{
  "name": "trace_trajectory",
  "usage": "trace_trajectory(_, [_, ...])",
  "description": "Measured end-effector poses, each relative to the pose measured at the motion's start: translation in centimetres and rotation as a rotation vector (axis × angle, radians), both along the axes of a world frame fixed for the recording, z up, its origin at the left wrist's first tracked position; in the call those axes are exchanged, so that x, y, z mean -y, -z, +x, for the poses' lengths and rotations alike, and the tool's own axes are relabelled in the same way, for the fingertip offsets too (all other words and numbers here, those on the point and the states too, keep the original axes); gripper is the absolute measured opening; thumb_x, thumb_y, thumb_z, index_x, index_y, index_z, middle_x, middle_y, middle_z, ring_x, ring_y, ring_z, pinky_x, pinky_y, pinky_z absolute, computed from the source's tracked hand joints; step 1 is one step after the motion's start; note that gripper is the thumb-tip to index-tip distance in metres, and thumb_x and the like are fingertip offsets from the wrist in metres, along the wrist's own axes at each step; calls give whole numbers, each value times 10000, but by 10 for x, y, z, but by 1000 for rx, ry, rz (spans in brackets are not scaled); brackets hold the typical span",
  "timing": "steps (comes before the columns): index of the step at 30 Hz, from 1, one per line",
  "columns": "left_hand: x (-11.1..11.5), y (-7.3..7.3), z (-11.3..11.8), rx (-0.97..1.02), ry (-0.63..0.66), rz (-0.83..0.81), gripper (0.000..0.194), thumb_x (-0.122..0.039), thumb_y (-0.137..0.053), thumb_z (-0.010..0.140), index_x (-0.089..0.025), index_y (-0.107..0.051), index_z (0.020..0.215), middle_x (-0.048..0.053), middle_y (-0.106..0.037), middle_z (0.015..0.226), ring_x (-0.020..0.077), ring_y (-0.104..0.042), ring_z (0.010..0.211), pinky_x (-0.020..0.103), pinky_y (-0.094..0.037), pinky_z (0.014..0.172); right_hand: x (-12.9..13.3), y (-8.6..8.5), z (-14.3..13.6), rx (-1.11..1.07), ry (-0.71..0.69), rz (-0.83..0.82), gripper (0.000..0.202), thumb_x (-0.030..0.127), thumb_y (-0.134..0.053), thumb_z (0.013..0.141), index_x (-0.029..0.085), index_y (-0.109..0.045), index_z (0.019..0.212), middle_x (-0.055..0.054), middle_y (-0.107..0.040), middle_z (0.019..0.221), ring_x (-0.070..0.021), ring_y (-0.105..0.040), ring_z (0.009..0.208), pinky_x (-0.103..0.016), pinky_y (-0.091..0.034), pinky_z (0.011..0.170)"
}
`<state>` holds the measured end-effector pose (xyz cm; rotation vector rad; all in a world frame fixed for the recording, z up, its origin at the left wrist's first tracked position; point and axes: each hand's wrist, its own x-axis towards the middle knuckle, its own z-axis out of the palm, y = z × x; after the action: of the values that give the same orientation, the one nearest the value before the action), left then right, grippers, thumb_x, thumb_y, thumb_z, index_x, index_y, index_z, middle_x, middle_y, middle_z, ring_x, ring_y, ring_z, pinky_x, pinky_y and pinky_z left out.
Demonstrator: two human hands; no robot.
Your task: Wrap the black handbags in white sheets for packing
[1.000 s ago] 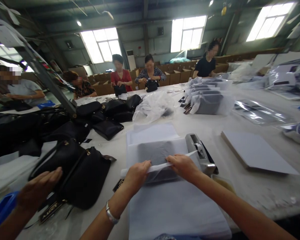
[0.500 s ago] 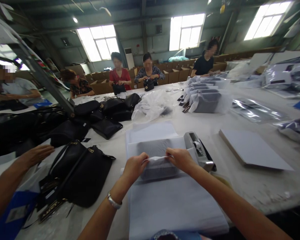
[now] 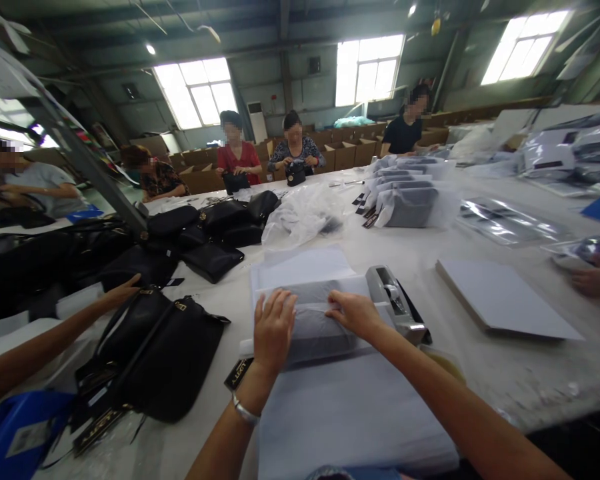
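A dark bag wrapped in thin white paper (image 3: 320, 333) lies in front of me on a stack of white sheets (image 3: 350, 413). My left hand (image 3: 274, 327), with a silver bracelet at the wrist, lies with fingers spread on the wrapped bag's left part. My right hand (image 3: 353, 313) pinches the edge of the white paper near the bag's middle. A grey tape dispenser (image 3: 397, 303) stands just right of the bag. A black tag with lettering (image 3: 239, 375) sticks out left of my left wrist.
Black bags (image 3: 165, 353) lie at left, where another person's arm (image 3: 55, 337) reaches in. A white board stack (image 3: 505, 300) and another person's hand (image 3: 597, 277) are at right. Wrapped bags (image 3: 407, 200) stand farther back. Several people sit across the table.
My left hand has let go of the paper edge and spread out flat on the bag. The paper fold is now down against the bag. The person's arm at left has moved right.
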<state>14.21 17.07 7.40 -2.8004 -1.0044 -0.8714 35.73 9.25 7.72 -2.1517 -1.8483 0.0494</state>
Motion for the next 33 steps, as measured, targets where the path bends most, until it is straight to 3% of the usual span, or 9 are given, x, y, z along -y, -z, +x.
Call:
trace_trajectory(4, [26,26,12,-101,196,6,283,-194,-506,971,-211,-635,1222,54,-640,1323,237,-564,1253,405,-455,1070,-8,3,7,-6,18,49,191,375,-692,878,250,-619,1003,-6,-734,895,-206,-687,811,-266,-428,646])
trace_trajectory(8, [32,38,20,-226,125,-109,390,-184,-495,972,-241,-539,1355,53,-507,1465,277,-452,1365,530,-413,1098,-3,2,28,25,80,123,234,229,-643,890,216,-612,1122,-67,-707,1114,-242,-654,995,-350,-470,878])
trace_trajectory(11, [29,33,20,-279,82,-183,433,-191,-497,969,-289,-507,1390,52,-408,1534,294,-398,1401,554,-398,1096,26,10,57,63,164,292,293,231,-596,899,192,-609,1189,-109,-610,1314,-278,-534,1225,-432,-388,1062])
trace_trajectory(14, [27,28,19,-306,56,-216,461,-220,-515,961,-321,-490,1411,49,-347,1566,344,-328,1431,586,-389,1083,70,27,87,71,331,459,273,358,-572,902,188,-675,1089,-125,-576,1354,-301,-440,1321,-482,-343,1117])
trace_trajectory(17, [27,26,19,-305,69,-230,471,-250,-521,960,-319,-478,1424,53,-341,1571,350,-308,1439,582,-377,1091,108,45,103,-67,501,418,331,484,-574,870,199,-733,924,-132,-562,1367,-325,-418,1337,-519,-319,1132])
trace_trajectory(21, [27,23,17,-304,94,-245,468,-335,-541,954,-297,-492,1418,73,-368,1557,359,-326,1429,579,-397,1073,122,52,100,-521,621,299,344,518,-593,844,225,-772,871,-108,-534,1412,-302,-477,1306,-487,-311,1137])
trace_trajectory(25, [26,20,16,-305,107,-240,494,-347,-567,940,-290,-486,1424,80,-375,1552,365,-322,1430,574,-403,1068,116,40,88,-920,650,358,314,484,-700,764,191,-783,838,-131,-528,1422,-310,-528,1266,-425,-394,1077])
trace_trajectory(30, [28,20,16,-301,102,-239,500,-331,-573,937,-294,-480,1427,68,-368,1557,353,-324,1432,563,-391,1083,129,15,65,-952,653,598,313,489,-765,731,197,-778,842,-90,-517,1439,-298,-528,1264,-378,-439,1044])
trace_trajectory(33, [29,22,16,-297,94,-236,494,-334,-565,942,-293,-480,1427,63,-367,1559,349,-319,1435,566,-385,1086,148,9,51,-1014,678,569,337,504,-762,749,205,-777,903,-86,-643,1287,-274,-604,1166,-356,-487,991])
